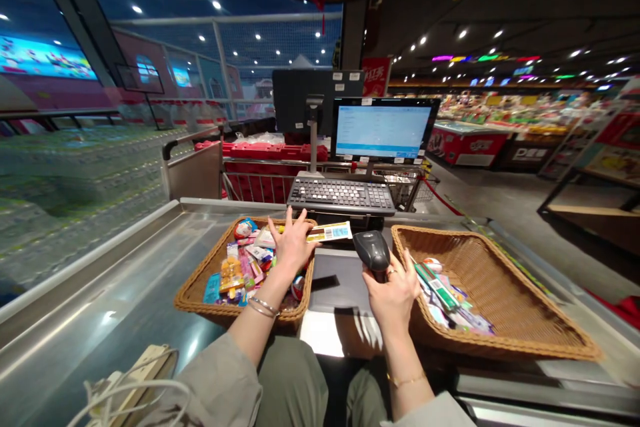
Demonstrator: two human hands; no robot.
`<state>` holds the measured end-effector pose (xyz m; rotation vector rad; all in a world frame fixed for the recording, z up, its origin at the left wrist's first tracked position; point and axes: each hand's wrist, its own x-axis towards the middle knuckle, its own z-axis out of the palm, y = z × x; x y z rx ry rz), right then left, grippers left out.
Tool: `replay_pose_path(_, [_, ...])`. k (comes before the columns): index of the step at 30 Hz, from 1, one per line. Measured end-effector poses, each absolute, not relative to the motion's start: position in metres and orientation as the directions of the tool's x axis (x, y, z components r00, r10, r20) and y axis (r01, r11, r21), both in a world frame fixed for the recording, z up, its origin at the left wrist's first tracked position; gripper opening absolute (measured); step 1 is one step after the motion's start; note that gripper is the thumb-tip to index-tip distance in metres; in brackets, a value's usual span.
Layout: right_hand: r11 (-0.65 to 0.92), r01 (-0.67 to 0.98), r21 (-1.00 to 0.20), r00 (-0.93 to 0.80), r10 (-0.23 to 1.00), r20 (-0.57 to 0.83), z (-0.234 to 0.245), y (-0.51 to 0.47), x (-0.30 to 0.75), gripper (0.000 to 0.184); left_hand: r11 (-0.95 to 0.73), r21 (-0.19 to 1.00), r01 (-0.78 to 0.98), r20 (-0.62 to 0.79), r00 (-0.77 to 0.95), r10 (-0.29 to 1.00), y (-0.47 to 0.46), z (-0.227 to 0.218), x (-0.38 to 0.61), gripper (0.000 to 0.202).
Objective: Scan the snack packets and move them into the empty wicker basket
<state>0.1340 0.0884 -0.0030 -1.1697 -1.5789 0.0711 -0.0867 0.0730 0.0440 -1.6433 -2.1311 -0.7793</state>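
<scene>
My left hand point(293, 240) hovers over the left wicker basket point(197, 290) and pinches a flat yellow-and-white packet point(330, 232) between thumb and fingers, the other fingers spread. The packet sticks out to the right, toward the scanner. My right hand point(395, 290) is wrapped round the handle of a black barcode scanner point(373, 250), its head pointing up and forward. The left basket is full of several small colourful packets point(245, 263). The right wicker basket point(500, 280) holds several packets point(445, 297) at its near left side.
A black keyboard point(341, 195) and a lit monitor point(383, 130) stand beyond the baskets. A steel counter point(115, 293) runs to the left, with a power strip and white cable point(135, 380) at its near end. Red shopping carts point(260, 177) stand behind the till.
</scene>
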Motion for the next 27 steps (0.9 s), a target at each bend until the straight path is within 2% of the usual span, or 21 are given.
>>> replay_pose_path(9, [0.501, 0.638, -0.585, 0.079, 0.714, 0.696, -0.005, 0.09, 0.139, 0.024, 0.156, 0.238, 0.959, 0.606, -0.272, 0.747, 0.082, 0.035, -0.065, 0.024])
replay_pose_path(16, [0.565, 0.652, -0.506, -0.014, 0.676, 0.737, 0.001, 0.087, 0.142, 0.02, 0.151, 0.244, 0.958, 0.649, -0.277, 0.709, 0.088, 0.03, -0.057, 0.023])
replay_pose_path(27, [0.613, 0.635, -0.47, -0.119, 0.679, 0.725, 0.004, 0.085, 0.144, 0.015, 0.164, 0.237, 0.958, 0.642, -0.281, 0.713, 0.086, 0.033, -0.055, 0.023])
